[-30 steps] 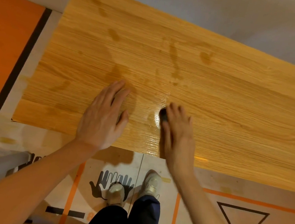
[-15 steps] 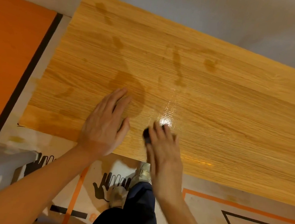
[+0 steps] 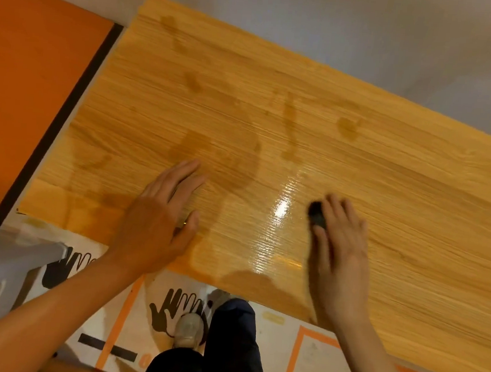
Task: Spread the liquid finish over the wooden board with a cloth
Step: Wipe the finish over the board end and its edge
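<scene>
Rubbing: the right hand (image 3: 340,253) presses a small dark cloth (image 3: 316,215) flat onto the wooden board (image 3: 416,186), near the board's near edge and right of its middle.
Right fingers: laid out fairly straight over the cloth, pinning it to the wood; only the cloth's dark end shows past the index finger, the rest is hidden under the hand.
Left hand: the left hand (image 3: 158,216) lies palm down on the board close to its near edge, fingers extended and close together, holding nothing, bracing the board.
Finish: a wet glossy patch (image 3: 277,218) shines between the two hands; darker drips and streaks (image 3: 290,130) sit toward the far edge, not yet worked in.
Dry area: the right end of the board looks matte and uncoated.
Risk, uneven coat: the far streaks may soak in as blotches if the cloth reaches them late.
Risk, marks: the bracing palm lies beside wet finish and could print or smear it.
Risk, slipping: the cloth is small, so bare fingertips may drag through the wet finish.
Risk, overrun: strokes past the near edge could drip onto the printed floor sheet (image 3: 145,304).
</scene>
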A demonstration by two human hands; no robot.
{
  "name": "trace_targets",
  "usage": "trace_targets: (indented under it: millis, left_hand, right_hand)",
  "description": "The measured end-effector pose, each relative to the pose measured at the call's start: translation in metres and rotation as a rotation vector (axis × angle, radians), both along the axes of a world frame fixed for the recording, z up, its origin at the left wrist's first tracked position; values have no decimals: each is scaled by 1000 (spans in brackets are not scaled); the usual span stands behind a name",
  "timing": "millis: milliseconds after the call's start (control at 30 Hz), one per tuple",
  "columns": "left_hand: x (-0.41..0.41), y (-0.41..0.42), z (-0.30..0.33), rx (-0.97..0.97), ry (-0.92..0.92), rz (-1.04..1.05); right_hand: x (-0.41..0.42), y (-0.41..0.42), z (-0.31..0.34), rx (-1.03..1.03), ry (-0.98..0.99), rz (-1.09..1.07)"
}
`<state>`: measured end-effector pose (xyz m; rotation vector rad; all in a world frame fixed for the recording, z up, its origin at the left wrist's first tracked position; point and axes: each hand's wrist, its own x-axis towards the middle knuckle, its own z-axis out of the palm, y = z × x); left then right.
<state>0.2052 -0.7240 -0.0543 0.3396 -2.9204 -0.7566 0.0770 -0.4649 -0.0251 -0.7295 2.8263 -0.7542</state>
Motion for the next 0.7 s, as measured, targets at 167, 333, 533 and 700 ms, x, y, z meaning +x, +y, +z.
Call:
trace_targets:
  millis: [167,333,533,700]
  left_hand:
    - [-1,-2,1,65,23,12]
    - [-31,4,12,116,65,104]
    - [-117,-18,8,95,75,235]
    - [-128,-31,-3,-60,57,217]
  right_hand:
    - [-7,-38,-6,-26,51,-132]
    - [-15,-107,-15,-85,17,120]
    - [-46,7,-4,-78,-3,-101]
    - [-46,-32,-11,-143,73,-220]
